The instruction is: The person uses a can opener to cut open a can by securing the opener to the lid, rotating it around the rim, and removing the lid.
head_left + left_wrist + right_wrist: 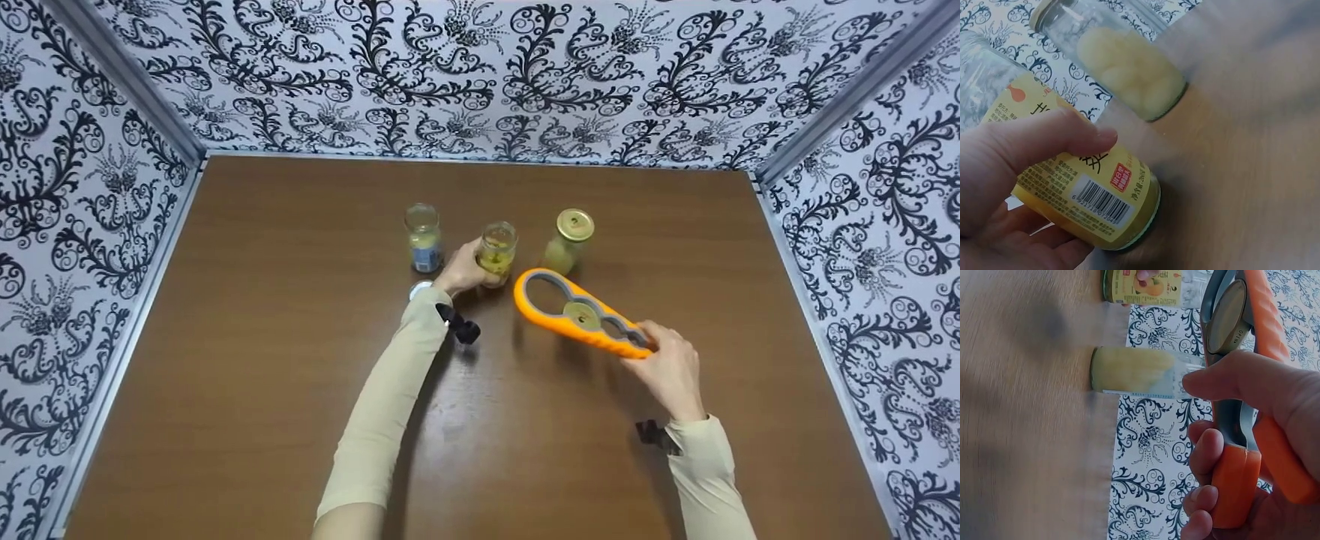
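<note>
My left hand [461,271] grips an open glass jar [497,255] around its side. In the left wrist view the yellow label [1095,188] with its barcode shows, the thumb lying across it. My right hand [667,369] holds an orange jar opener [555,323] by its handle end, raised over the table. A gold lid [582,315] sits in one of the opener's grey-lined holes; "OPEN" can be read on its edge in the right wrist view. Just beyond the opener stands a jar of pale contents [559,253] with a gold lid on.
Left of the held jar stands an open jar [425,255] with a blue label. A whitish round lid [420,288] lies partly hidden behind the left wrist. Patterned panels [480,82] wall the brown table [262,360] at the back and on both sides.
</note>
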`<state>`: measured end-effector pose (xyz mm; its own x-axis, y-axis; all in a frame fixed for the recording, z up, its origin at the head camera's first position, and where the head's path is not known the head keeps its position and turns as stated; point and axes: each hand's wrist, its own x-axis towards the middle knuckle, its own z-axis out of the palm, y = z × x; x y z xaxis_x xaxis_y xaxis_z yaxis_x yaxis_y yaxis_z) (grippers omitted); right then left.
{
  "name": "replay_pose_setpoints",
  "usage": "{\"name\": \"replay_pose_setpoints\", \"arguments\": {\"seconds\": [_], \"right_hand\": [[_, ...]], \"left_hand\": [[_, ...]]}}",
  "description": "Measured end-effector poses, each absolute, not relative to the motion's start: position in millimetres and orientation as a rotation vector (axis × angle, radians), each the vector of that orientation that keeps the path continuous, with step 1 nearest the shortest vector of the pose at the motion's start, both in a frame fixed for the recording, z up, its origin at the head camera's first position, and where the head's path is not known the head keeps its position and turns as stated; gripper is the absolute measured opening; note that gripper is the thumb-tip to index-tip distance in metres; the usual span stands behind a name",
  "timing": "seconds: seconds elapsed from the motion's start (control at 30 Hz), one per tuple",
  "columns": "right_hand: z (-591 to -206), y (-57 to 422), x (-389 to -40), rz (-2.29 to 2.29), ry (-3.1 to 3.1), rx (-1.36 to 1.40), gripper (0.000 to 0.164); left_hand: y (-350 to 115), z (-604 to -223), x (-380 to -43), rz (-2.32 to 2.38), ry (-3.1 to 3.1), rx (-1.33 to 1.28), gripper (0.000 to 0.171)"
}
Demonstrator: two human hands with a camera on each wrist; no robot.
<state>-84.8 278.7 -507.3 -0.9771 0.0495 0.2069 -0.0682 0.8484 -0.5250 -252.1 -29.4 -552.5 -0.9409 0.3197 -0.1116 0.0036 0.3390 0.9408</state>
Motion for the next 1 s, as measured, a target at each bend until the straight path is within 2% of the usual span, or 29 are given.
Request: {"name": "replay_pose_setpoints", "arguments": {"seconds": [0.23,0.73,1.0], "right_hand": [[-509.0,279.3,-84.7,0.829,-2.817,0.014,0.035],[-514.3,281.9,-80.7,0.841,-2.828,-0.007,0.035],[-517.4,283.4,-76.6,0.864,-2.832,-0.03,0.034]], "left_hand": [[-28.1,-558.6,-261.8,1.818,2.216,0.259,0.062],[-21.0,-561.0,-265.3,1.91,2.237,0.048,0.07],[-22.9,-557.8,-259.0,1.902,2.337,0.143,0.092]]}}
